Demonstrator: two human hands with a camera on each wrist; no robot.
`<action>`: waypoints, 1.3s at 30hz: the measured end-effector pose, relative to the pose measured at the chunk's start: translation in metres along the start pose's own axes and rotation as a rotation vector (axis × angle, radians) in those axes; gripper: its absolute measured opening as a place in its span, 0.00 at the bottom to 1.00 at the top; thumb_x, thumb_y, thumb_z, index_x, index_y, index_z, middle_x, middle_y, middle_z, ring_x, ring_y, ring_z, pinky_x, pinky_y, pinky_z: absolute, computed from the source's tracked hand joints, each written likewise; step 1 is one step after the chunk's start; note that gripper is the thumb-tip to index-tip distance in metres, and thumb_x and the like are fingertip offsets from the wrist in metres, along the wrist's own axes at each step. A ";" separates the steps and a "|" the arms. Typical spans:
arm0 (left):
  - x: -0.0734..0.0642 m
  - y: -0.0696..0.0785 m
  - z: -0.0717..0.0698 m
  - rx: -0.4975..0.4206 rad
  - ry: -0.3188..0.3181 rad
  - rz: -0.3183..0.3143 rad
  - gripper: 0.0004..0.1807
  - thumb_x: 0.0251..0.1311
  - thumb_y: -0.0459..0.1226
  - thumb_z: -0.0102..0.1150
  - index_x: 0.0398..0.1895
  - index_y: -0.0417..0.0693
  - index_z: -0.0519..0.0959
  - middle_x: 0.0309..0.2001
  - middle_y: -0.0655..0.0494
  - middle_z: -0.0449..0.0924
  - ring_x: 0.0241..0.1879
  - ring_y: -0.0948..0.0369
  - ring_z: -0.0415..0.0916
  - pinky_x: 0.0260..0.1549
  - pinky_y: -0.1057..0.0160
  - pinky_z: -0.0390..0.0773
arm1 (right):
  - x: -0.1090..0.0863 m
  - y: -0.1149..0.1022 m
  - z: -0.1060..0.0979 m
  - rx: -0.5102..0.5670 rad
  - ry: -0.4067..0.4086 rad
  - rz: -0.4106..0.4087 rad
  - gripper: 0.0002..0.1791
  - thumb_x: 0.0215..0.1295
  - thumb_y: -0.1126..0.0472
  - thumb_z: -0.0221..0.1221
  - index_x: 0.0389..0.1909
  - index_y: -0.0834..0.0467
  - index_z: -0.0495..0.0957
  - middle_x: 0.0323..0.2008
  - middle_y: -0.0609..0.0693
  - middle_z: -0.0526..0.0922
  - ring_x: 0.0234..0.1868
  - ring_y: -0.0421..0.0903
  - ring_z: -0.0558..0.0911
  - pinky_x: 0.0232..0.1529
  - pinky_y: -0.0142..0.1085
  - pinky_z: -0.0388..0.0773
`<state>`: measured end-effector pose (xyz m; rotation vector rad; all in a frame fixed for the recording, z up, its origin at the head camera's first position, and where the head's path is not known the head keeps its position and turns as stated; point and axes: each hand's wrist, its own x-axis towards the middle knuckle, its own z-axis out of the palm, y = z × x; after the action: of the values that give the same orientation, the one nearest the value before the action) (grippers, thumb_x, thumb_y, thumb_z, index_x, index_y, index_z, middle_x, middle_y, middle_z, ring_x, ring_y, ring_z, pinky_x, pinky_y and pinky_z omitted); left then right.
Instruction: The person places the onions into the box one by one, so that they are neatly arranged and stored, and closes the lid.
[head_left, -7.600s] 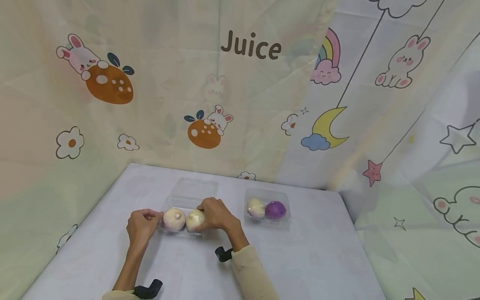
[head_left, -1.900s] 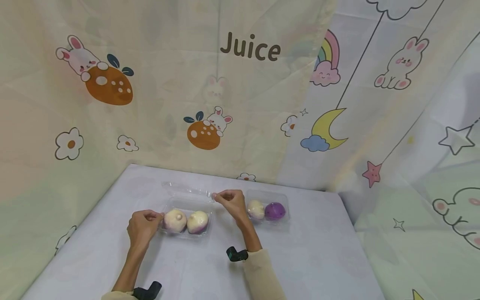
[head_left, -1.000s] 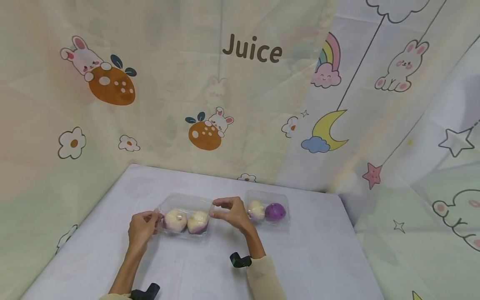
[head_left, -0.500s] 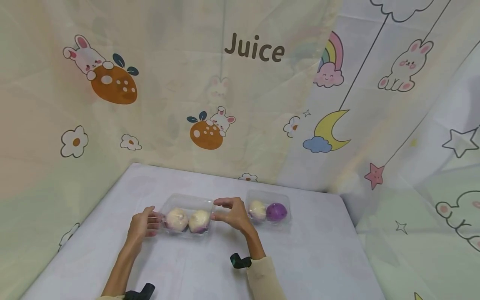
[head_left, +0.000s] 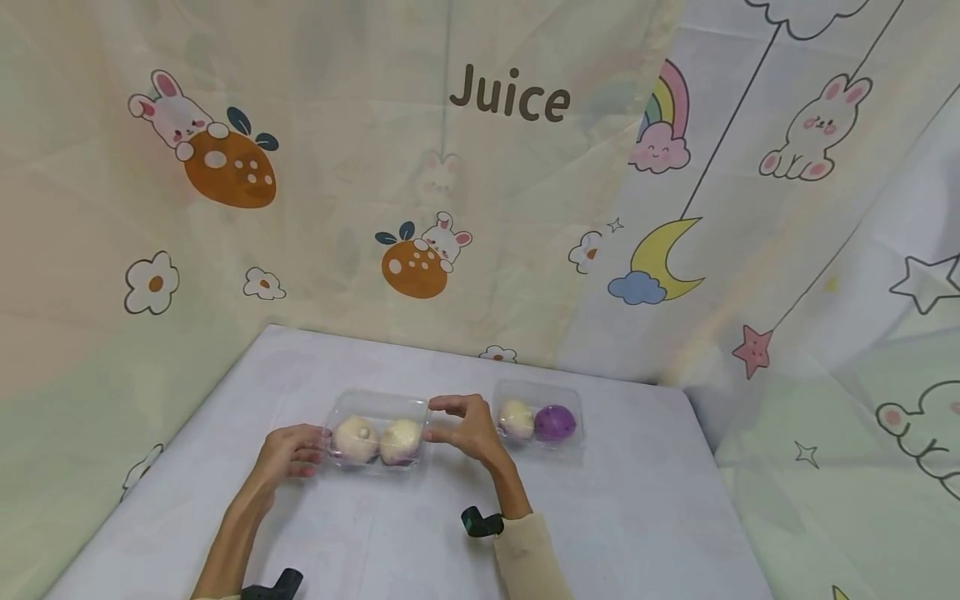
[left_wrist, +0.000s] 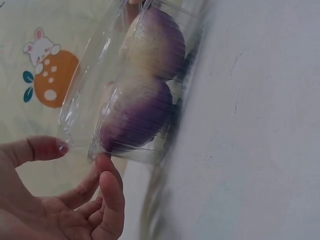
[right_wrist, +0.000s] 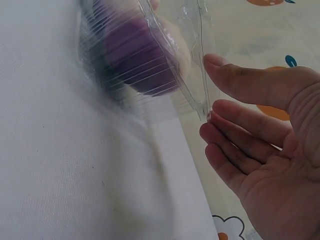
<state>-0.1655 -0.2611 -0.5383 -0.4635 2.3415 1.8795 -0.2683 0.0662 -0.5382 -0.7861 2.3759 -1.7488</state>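
In the head view, a clear plastic clamshell box (head_left: 375,402) stands on the table with its lid lowered over two round, white-and-purple, turnip-like vegetables. The left one (head_left: 355,440) has a small nub on top; the right one (head_left: 401,442) sits beside it. My left hand (head_left: 288,454) holds the box's left end, its thumb at the lid corner and a fingertip under the rim in the left wrist view. At the right end, my right hand (head_left: 468,429) has its thumb against the lid and its fingertips (right_wrist: 210,131) at the rim corner.
Right of my right hand stands a second clear box (head_left: 536,388), holding a whitish round vegetable (head_left: 516,420) and a deep purple one (head_left: 555,423). Behind the white table (head_left: 600,508) hangs a printed curtain (head_left: 322,167).
Earlier my right hand was at the right vegetable, then at the raised lid's edge. The lid has since swung down over the box. My left fingers have opened out and shifted at the left end.
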 end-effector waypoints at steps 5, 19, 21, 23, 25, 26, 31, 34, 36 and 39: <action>-0.002 0.000 0.000 0.009 -0.007 0.008 0.24 0.80 0.40 0.54 0.67 0.28 0.77 0.38 0.61 0.88 0.35 0.66 0.85 0.33 0.65 0.89 | 0.000 0.001 0.000 -0.034 -0.001 0.018 0.26 0.55 0.66 0.82 0.55 0.66 0.88 0.59 0.61 0.91 0.66 0.62 0.86 0.74 0.58 0.79; 0.000 -0.007 0.002 0.115 0.025 0.026 0.25 0.76 0.41 0.61 0.67 0.32 0.78 0.44 0.51 0.92 0.39 0.60 0.86 0.34 0.62 0.87 | -0.002 -0.010 -0.005 -0.127 0.119 0.062 0.19 0.67 0.64 0.74 0.55 0.69 0.87 0.48 0.62 0.93 0.48 0.57 0.93 0.53 0.39 0.92; 0.000 -0.007 0.002 0.124 0.021 0.030 0.25 0.77 0.41 0.61 0.67 0.32 0.78 0.45 0.50 0.92 0.39 0.60 0.86 0.35 0.62 0.87 | -0.004 -0.013 -0.006 -0.118 0.118 0.111 0.16 0.68 0.64 0.73 0.51 0.70 0.88 0.42 0.63 0.94 0.42 0.56 0.93 0.43 0.34 0.91; -0.001 -0.007 0.001 0.124 0.023 0.028 0.25 0.76 0.41 0.61 0.67 0.32 0.78 0.44 0.51 0.92 0.39 0.60 0.86 0.35 0.62 0.87 | -0.006 -0.015 -0.006 -0.108 0.109 0.166 0.12 0.68 0.64 0.73 0.46 0.69 0.89 0.37 0.62 0.93 0.37 0.54 0.92 0.36 0.30 0.87; -0.002 -0.008 0.001 0.124 0.022 0.027 0.25 0.76 0.41 0.62 0.67 0.33 0.78 0.43 0.52 0.92 0.39 0.59 0.86 0.34 0.62 0.87 | -0.008 -0.016 -0.007 -0.087 0.089 0.223 0.10 0.69 0.63 0.73 0.42 0.68 0.89 0.34 0.62 0.93 0.32 0.51 0.91 0.32 0.31 0.85; -0.001 -0.008 0.001 0.125 0.021 0.030 0.25 0.76 0.41 0.62 0.67 0.32 0.78 0.43 0.52 0.92 0.39 0.59 0.86 0.34 0.62 0.87 | -0.010 -0.016 -0.007 -0.075 0.072 0.246 0.10 0.69 0.63 0.73 0.41 0.68 0.89 0.33 0.62 0.93 0.31 0.50 0.90 0.32 0.33 0.86; -0.001 -0.009 0.000 0.113 0.014 0.025 0.25 0.76 0.42 0.63 0.66 0.33 0.79 0.41 0.54 0.92 0.39 0.59 0.85 0.33 0.63 0.86 | -0.018 -0.015 -0.008 -0.016 -0.040 0.326 0.13 0.71 0.60 0.72 0.40 0.69 0.89 0.33 0.64 0.93 0.31 0.51 0.91 0.37 0.45 0.92; -0.001 -0.009 -0.001 0.107 0.000 0.020 0.25 0.76 0.41 0.62 0.67 0.33 0.78 0.40 0.55 0.91 0.38 0.60 0.85 0.33 0.62 0.86 | -0.022 -0.013 -0.009 0.000 -0.122 0.339 0.14 0.72 0.59 0.71 0.41 0.70 0.89 0.35 0.66 0.93 0.33 0.55 0.92 0.38 0.45 0.92; 0.000 -0.008 -0.001 0.101 -0.004 0.011 0.25 0.76 0.41 0.62 0.67 0.33 0.79 0.39 0.56 0.91 0.37 0.61 0.85 0.33 0.63 0.87 | -0.024 -0.012 -0.009 0.002 -0.171 0.340 0.15 0.73 0.59 0.70 0.41 0.70 0.89 0.36 0.67 0.93 0.34 0.56 0.92 0.37 0.42 0.91; 0.000 -0.009 -0.003 0.101 -0.015 0.015 0.25 0.76 0.41 0.62 0.67 0.32 0.78 0.39 0.56 0.91 0.37 0.61 0.85 0.33 0.63 0.86 | -0.024 -0.010 -0.007 0.014 -0.221 0.329 0.15 0.74 0.59 0.69 0.41 0.71 0.90 0.36 0.68 0.93 0.34 0.58 0.92 0.35 0.39 0.91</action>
<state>-0.1628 -0.2655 -0.5458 -0.4216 2.4232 1.7536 -0.2461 0.0806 -0.5320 -0.5177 2.1955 -1.4655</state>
